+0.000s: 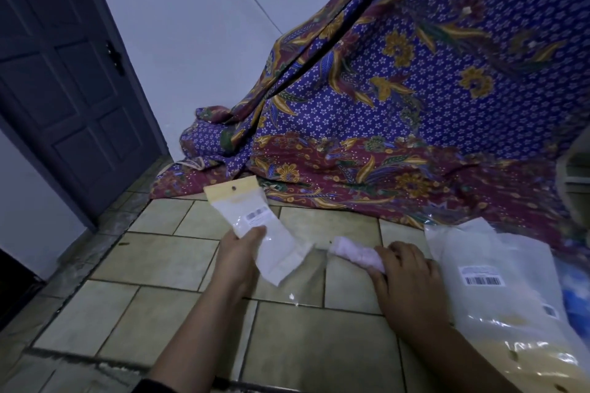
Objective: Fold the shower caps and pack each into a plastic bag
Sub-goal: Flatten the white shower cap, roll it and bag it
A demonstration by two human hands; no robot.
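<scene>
Left hand [242, 249]: we pinch the clear, yellow-headed plastic bag [258, 230] at centre frame.
Right hand [405, 277]: we grip the rolled pale-pink shower cap [357, 254] right of centre, above the beige floor tiles [166, 262].
Technique: we should probably spread the bag's lower mouth, then slide the roll in narrow end first.

The bag [255, 226] is thin, frosted plastic with a matt cream header strip [233, 190] like card. The rolled shower cap [357, 255] is soft, crinkled pale film. The pile of bags [498, 297] is glossy plastic. The floor tiles [178, 265] are smooth and faintly shiny, and the printed cloth [415, 105] is matt.
</scene>
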